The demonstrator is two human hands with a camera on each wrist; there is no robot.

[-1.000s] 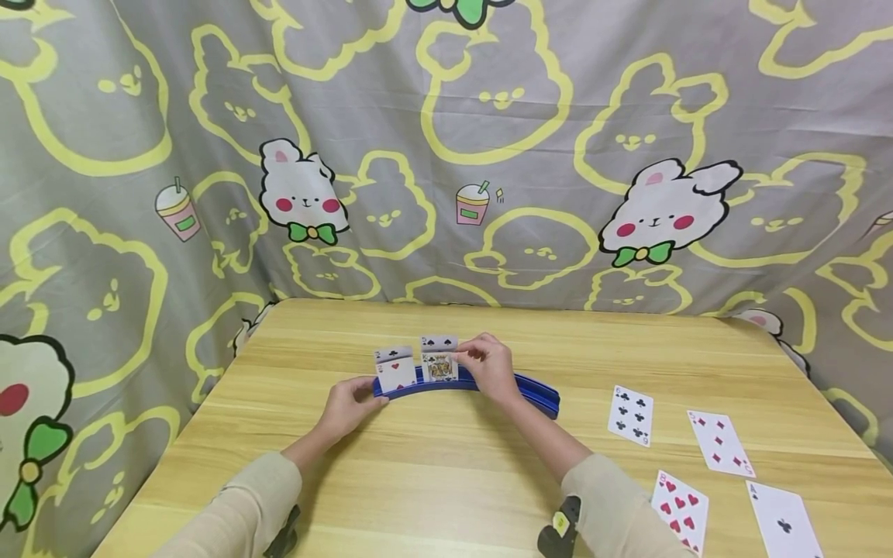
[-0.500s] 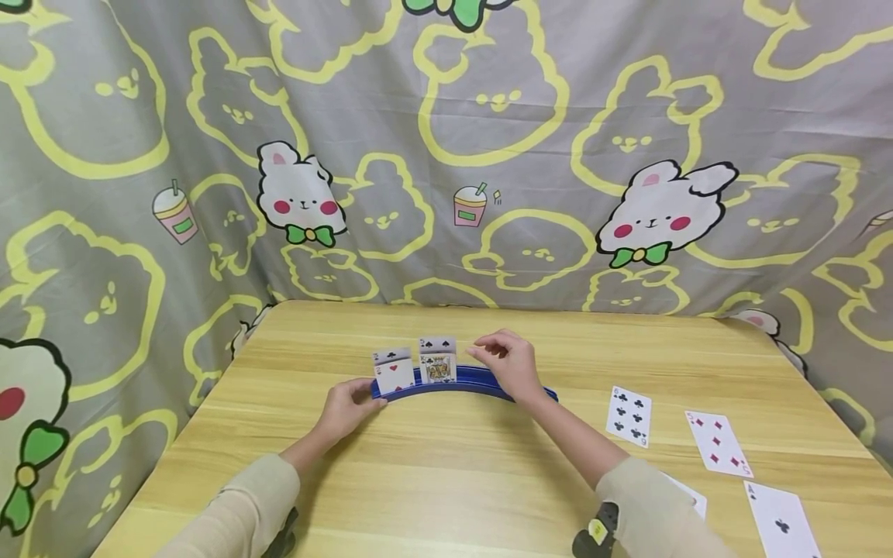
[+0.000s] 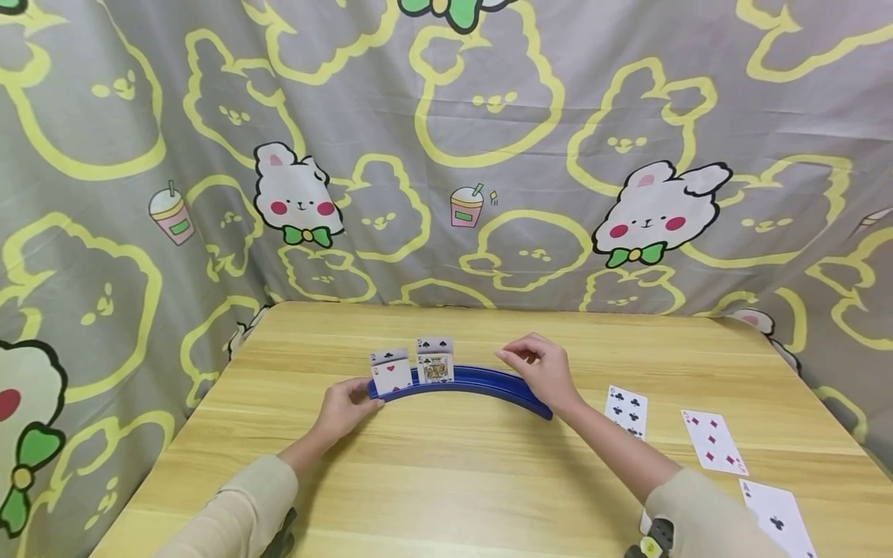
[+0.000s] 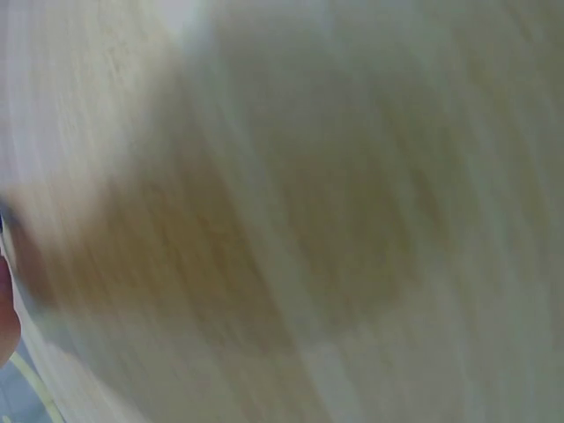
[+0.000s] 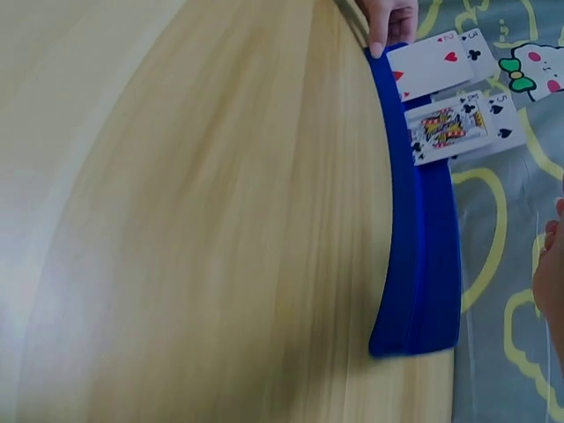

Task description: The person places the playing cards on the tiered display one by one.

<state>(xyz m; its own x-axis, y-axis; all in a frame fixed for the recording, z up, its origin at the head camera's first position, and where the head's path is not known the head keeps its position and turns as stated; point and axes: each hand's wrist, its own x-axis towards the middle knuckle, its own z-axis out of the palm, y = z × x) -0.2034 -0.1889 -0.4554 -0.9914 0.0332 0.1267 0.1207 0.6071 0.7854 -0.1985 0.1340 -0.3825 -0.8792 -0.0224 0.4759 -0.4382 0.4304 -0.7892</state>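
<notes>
A curved blue card holder (image 3: pixel 488 380) stands on the wooden table. My left hand (image 3: pixel 343 411) grips its left end, thumb in front. In the left wrist view only a bit of finger (image 4: pixel 7 317) shows at the left edge. At the left of the holder a two of hearts (image 5: pixel 432 69) stands before a three of clubs (image 5: pixel 477 55). Beside them a king of clubs (image 5: pixel 445 129) stands before a five of spades (image 5: pixel 505 121). My right hand (image 3: pixel 544 372), fingers loosely bent and holding nothing, hovers over the holder's right part.
Face up on the table's right side lie a six of clubs (image 3: pixel 626 411), a five of diamonds (image 3: pixel 715 442) and an ace of clubs (image 3: pixel 777 515). The right forearm covers part of the six. A patterned grey curtain (image 3: pixel 432 155) hangs behind the table (image 3: pixel 446 480).
My right hand has let go of the king of clubs and moved right along the holder. Its forearm now covers the eight of hearts almost wholly. My left hand stays at the holder's end.
</notes>
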